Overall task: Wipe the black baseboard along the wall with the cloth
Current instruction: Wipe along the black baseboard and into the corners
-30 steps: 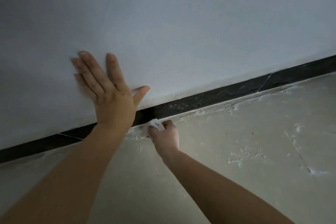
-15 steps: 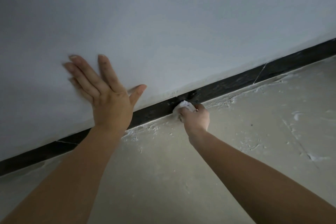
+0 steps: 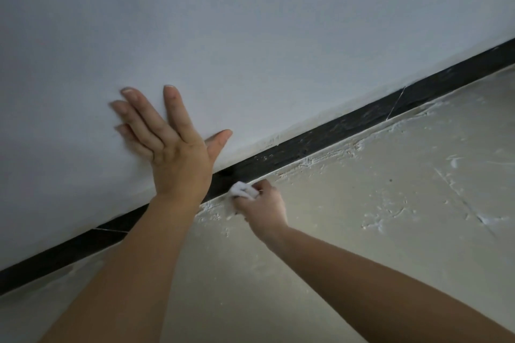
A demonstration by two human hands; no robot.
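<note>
The black baseboard point(image 3: 334, 133) runs as a slanted strip from lower left to upper right, where the wall meets the floor. My right hand point(image 3: 263, 207) is closed around a small bunched white cloth point(image 3: 242, 190) and presses it against the baseboard's lower edge, just right of my left wrist. My left hand point(image 3: 172, 147) lies flat on the white wall point(image 3: 250, 36) above the baseboard with its fingers spread. It holds nothing. My left forearm covers a short stretch of the baseboard.
The beige floor point(image 3: 362, 231) carries white plaster smears along the baseboard and a few thin cracks to the right. A thin white joint line point(image 3: 395, 101) crosses the baseboard at upper right; another sits at lower left.
My right hand with the cloth slid right along the baseboard, then came back left to beside my left wrist. The left hand stayed flat on the wall.
</note>
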